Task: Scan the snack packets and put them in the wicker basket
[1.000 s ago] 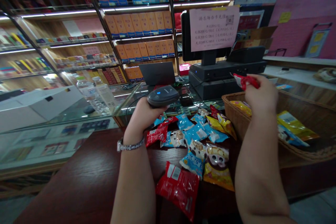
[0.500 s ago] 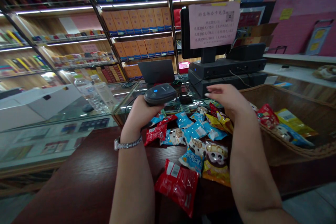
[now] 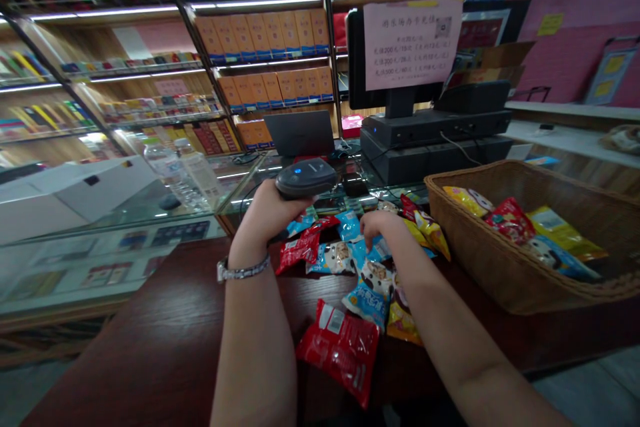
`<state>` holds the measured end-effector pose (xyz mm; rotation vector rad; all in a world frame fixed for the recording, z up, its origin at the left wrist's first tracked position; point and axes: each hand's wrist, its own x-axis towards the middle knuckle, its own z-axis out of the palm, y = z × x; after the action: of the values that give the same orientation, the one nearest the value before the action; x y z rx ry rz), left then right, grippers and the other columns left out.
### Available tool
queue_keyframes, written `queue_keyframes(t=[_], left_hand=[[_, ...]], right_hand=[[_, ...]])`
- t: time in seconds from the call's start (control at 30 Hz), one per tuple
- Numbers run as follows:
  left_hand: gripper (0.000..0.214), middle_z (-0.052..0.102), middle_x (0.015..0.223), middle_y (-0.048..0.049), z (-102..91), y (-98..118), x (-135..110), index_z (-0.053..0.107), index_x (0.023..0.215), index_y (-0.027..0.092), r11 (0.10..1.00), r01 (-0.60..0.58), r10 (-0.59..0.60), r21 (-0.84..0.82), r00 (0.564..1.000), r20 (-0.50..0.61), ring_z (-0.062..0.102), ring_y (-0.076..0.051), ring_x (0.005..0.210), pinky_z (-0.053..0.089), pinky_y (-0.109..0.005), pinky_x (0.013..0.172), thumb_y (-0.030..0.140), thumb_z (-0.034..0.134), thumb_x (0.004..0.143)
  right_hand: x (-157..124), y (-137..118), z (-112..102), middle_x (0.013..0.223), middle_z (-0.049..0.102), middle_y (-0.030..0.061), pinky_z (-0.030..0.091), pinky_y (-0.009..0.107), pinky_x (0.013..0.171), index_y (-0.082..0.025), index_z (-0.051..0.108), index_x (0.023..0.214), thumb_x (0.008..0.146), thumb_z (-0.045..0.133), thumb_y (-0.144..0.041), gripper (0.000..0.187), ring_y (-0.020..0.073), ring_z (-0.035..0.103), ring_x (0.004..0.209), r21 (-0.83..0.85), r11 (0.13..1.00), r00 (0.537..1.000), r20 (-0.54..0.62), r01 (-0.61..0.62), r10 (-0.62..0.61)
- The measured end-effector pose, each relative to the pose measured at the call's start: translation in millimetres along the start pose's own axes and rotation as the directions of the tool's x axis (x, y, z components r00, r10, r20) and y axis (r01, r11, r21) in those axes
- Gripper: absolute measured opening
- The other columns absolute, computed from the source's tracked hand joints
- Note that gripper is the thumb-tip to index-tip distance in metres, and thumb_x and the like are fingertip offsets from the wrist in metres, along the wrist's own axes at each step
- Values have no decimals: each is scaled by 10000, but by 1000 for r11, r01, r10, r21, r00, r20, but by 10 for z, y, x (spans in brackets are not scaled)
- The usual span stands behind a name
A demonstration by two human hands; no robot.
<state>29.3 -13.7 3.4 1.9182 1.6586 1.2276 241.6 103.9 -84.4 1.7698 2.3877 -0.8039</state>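
Snack packets [image 3: 373, 303] are sprawling across a dark wood bench [image 3: 150, 320] in this head-cam view, and the right hand [image 3: 383, 227] is dipping into the pile with its fingers curled down onto the blue ones. I can't tell if it's actually gripping one or just touching them. Left hand [image 3: 263, 223] is clenching a handheld barcode scanner [image 3: 306, 178] just above the far edge of the pile, with a metal bracelet watch [image 3: 239, 271] sitting on that wrist. A red packet [image 3: 340, 353] is lying apart from the rest, toward the near side of the bench. Off to the right, a wicker basket [image 3: 500, 260] is holding more packets, including a red one [image 3: 510, 220] and a yellow one [image 3: 560, 230]. Room-wise, the bench is opening up left of the pile, where it meets a glass display counter [image 3: 110, 230]. Only a narrow strip is separating the pile from the basket wall, and a checkout terminal [image 3: 430, 127] and a laptop [image 3: 299, 133] are closing off the far side.
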Motion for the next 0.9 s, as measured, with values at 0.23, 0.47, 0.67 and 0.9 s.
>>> queue_keyframes(t=[0.23,0.47,0.67,0.9], left_hand=[[236,621,551,-26,4,-14,22,671,695,166,1000,-15,15,5,1000,5,541,-140,471,449,-244,463,387,753,717],[245,622,540,-26,13,7,11,667,695,159,1000,3,-3,-3,1000,9,547,-146,466,458,-250,470,388,749,713],[230,613,524,-18,22,-1,18,664,684,162,1000,-10,11,-14,1000,24,540,-142,460,457,-250,476,373,744,728],[214,620,534,-9,60,-11,35,711,775,158,1000,-27,27,-9,999,40,532,-139,455,456,-249,473,366,744,733]], right_hand=[[109,91,82,887,752,79,557,383,857,-208,758,783,390,895,-614,581,278,720,928,-71,997,998,-57,-36,32],[38,165,-55,1007,756,48,536,345,850,-227,752,791,345,951,-423,527,295,688,1000,-119,989,993,82,91,-82],[-48,310,-226,1050,744,101,531,344,777,-181,722,990,613,861,-361,441,284,689,949,104,981,975,-167,166,-148],[-147,264,-334,1113,737,104,559,344,859,-150,658,1101,709,784,-326,448,216,703,972,725,454,813,-582,518,2]])
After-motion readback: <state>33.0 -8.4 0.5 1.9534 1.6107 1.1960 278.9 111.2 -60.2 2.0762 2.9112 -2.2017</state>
